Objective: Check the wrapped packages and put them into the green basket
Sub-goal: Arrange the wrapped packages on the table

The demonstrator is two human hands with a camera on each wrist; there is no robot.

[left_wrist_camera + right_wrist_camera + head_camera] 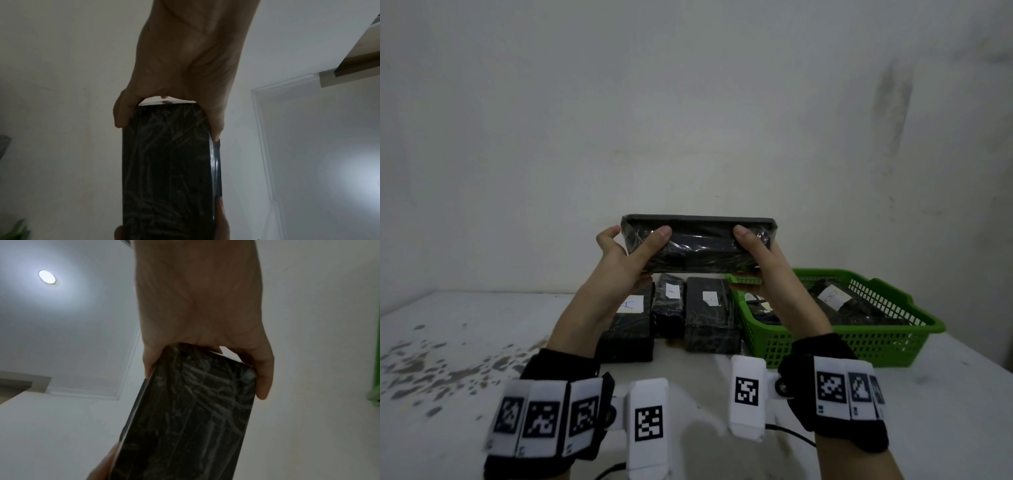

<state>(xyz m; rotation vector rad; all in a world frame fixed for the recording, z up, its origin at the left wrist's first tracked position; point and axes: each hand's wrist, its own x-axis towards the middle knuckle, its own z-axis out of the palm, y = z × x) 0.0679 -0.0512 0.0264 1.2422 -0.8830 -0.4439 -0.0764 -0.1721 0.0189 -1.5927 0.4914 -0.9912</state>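
Both hands hold one long black rectangular package wrapped in crinkled clear film [698, 243] up in the air in front of the pale wall [688, 102], above the things on the table. The left hand [625, 255] grasps its left end, thumb on the near face and fingers curled round behind; the right hand [760, 260] grasps the right end the same way. The package lies level, its long side running left to right, clear of everything below.

From the left wrist view the same film-wrapped package [170, 170] runs away from the left hand [185, 61], pinched between thumb and fingers at its end. The right wrist view shows the package [185, 418] clasped by the right hand [201, 305], with a round ceiling lamp [47, 277] lit overhead.

Below, on the white, speckled table [465, 342], three more black wrapped packages with small paper labels [702, 315] lie side by side, just left of the green slatted plastic basket [876, 339]. The basket already contains black wrapped packages, one with a label [832, 296] facing up. Both wrists wear black bands with white coded markers [544, 414]
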